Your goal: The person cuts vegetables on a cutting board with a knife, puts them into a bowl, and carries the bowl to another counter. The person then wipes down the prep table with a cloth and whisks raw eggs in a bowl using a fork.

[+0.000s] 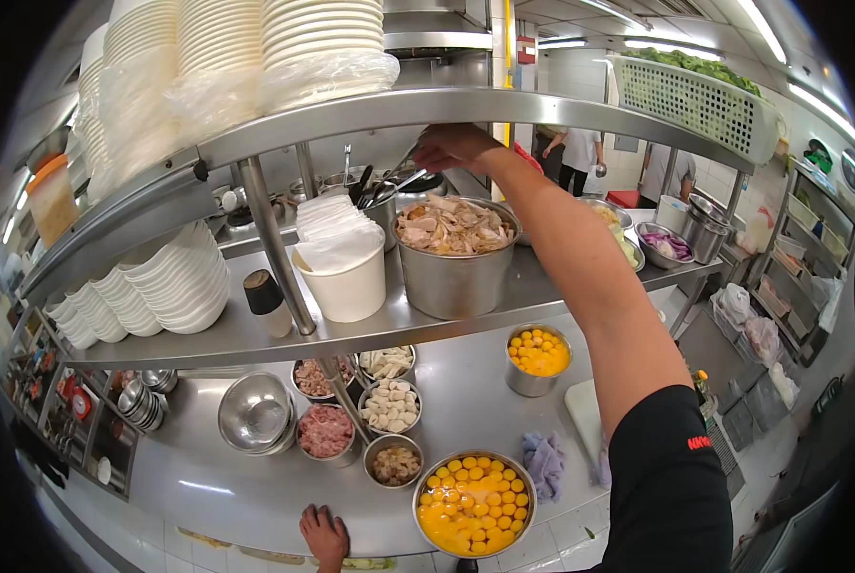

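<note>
Left of the meat pot (454,279) and slightly behind it, slim utensils (405,182), some shiny, some black, leaned in a steel container (387,218). The right hand (454,145) was at their tops, fingers curled; I could not tell whether they gripped one. Well below the pot, leftward, the left hand (324,537) lay palm-down on the bench (208,492), fingers loose.

At about four o'clock in the view, a black sleeve (671,487) ends in a plain, slightly curved hem (652,417) around the right arm (590,277). Small red block letters (699,443) sit towards the sleeve's two o'clock edge (too foreshortened to read surely). The left hand (325,539), near seven o'clock, and right hand (460,146), near twelve, are both bare.
</note>
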The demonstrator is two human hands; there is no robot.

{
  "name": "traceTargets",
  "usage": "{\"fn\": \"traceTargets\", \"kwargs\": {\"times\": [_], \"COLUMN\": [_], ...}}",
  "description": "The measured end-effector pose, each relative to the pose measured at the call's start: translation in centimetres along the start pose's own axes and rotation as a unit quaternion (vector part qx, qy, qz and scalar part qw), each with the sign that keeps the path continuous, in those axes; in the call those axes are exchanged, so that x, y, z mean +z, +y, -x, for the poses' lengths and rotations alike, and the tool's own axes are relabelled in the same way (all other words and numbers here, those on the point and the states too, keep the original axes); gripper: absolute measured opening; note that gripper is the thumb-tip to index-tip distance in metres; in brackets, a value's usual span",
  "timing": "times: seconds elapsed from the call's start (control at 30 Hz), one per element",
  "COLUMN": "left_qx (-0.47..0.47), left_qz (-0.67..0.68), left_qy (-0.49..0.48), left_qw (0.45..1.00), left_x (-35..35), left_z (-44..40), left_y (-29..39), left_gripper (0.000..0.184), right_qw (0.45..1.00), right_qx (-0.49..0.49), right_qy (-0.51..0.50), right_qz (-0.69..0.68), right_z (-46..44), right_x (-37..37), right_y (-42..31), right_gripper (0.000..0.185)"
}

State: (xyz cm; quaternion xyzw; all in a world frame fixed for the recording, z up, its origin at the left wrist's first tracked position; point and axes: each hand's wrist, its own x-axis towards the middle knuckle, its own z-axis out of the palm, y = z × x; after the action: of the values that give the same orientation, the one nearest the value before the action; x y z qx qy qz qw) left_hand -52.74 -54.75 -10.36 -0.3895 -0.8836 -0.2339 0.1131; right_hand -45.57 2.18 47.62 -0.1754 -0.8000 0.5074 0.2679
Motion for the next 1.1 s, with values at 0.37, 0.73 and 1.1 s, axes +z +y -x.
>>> {"fn": "traceTargets", "kwargs": {"times": [0.37,0.73,1.1], "left_qx": [-0.015,0.0,-0.025], "left_qz": [0.01,0.004,-0.035], "left_qy": [0.0,-0.005,-0.045], "left_qw": [1.0,1.0,0.998], "left_x": [-0.4,-0.3,1.2], "left_z": [-0.2,-0.3,0.3], "left_y": [0.3,0.0,-1.1], "left_gripper": [0.041,0.044,0.045], "right_qw": [0.778,0.972,0.938], "right_qx": [-0.077,-0.017,-0.023], "right_qy": [0.034,0.044,0.101], "right_qz": [0.623,0.231,-0.331], "right_z": [-2.5,-0.6,15.1], "right_x": [2.1,-2.0,-7.7], "right_y": [2.0,-1.2,6.3], "right_gripper": [0.032,0.021,0.016]}}
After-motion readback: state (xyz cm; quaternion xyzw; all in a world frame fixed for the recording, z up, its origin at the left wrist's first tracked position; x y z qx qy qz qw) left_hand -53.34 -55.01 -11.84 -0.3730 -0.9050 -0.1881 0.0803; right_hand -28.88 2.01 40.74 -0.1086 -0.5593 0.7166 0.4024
